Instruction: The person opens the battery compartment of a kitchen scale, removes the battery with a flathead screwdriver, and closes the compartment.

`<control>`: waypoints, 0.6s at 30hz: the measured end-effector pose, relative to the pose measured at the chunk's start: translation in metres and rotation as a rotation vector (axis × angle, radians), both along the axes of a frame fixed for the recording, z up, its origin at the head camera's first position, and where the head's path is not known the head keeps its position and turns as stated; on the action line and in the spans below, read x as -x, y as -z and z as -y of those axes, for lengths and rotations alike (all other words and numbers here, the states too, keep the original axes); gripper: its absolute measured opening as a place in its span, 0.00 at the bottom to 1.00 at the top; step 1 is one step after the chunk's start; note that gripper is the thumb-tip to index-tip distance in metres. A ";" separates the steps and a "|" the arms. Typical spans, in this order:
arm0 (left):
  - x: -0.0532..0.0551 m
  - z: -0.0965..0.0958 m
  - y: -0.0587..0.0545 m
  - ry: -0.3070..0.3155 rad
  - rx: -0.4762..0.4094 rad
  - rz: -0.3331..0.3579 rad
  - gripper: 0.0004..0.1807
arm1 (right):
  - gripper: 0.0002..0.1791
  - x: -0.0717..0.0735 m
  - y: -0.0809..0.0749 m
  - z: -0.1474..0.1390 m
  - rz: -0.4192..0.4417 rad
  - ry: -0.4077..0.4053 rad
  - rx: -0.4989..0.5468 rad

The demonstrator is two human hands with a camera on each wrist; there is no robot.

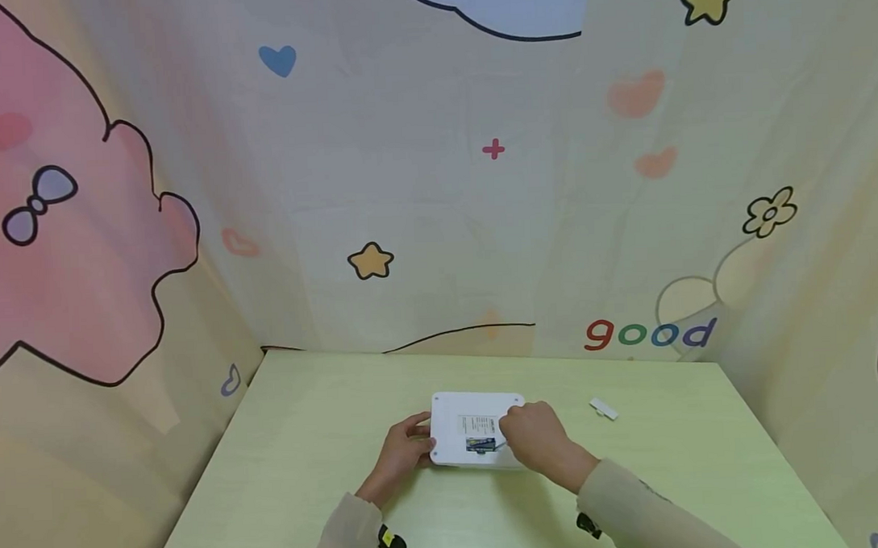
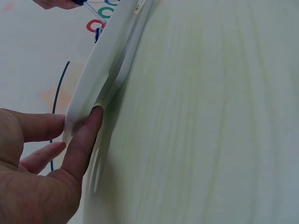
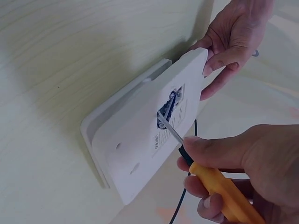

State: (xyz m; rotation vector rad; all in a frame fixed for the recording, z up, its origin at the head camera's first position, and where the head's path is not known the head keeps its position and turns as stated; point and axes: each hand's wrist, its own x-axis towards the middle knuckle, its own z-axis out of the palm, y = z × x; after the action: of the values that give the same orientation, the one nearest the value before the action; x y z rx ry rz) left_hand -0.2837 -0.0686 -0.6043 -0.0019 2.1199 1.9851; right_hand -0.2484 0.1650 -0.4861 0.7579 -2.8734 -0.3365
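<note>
While light-coloured sleeves cover both forearms nearest the camera, a black gadget sits at the left wrist and another dark one at the right. Beyond them, the right hand has its fingers curled round a screwdriver with a yellow-orange handle, a black collar and a slim metal shaft. The left hand pinches the left edge of a white device between thumb and fingers. That device is between the two hands, around the middle of the pale tabletop, its face with a printed label turned toward the wearer. Below the label is an uncovered battery compartment holding dark blue contents; the screwdriver's tip is at it, though exactly what it touches is unclear. To the right, well apart from the device, lies a small white piece. Farthest off hangs a pale backdrop printed with hearts, stars and "good" in coloured letters.
</note>
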 end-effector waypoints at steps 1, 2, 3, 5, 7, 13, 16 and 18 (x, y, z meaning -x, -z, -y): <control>0.000 0.000 0.001 0.000 0.002 0.001 0.30 | 0.09 0.000 0.000 0.000 -0.006 -0.002 -0.003; 0.001 0.000 0.001 0.001 0.003 0.001 0.30 | 0.09 0.000 0.000 0.000 -0.012 -0.006 -0.003; 0.001 0.000 0.001 -0.001 0.001 0.006 0.30 | 0.10 0.000 0.000 0.000 -0.018 -0.009 -0.001; 0.001 0.000 0.002 -0.001 0.001 0.006 0.30 | 0.10 0.000 0.001 -0.001 -0.022 -0.014 0.006; 0.001 0.000 0.001 -0.001 -0.005 0.005 0.30 | 0.10 0.000 0.002 -0.003 -0.027 -0.017 0.014; 0.002 0.000 0.001 0.007 -0.017 -0.017 0.30 | 0.11 0.002 0.006 -0.008 -0.042 -0.022 0.026; 0.002 0.000 0.001 0.007 -0.005 -0.012 0.30 | 0.11 0.002 0.009 -0.010 -0.042 -0.029 0.038; 0.002 -0.001 0.001 0.004 0.005 -0.011 0.30 | 0.11 0.002 0.011 -0.012 -0.040 -0.032 0.050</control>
State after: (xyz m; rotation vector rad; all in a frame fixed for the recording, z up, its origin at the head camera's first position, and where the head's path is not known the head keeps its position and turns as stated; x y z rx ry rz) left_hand -0.2853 -0.0678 -0.6055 0.0132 2.1303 1.9819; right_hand -0.2502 0.1775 -0.4966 0.7785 -2.8178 -0.2718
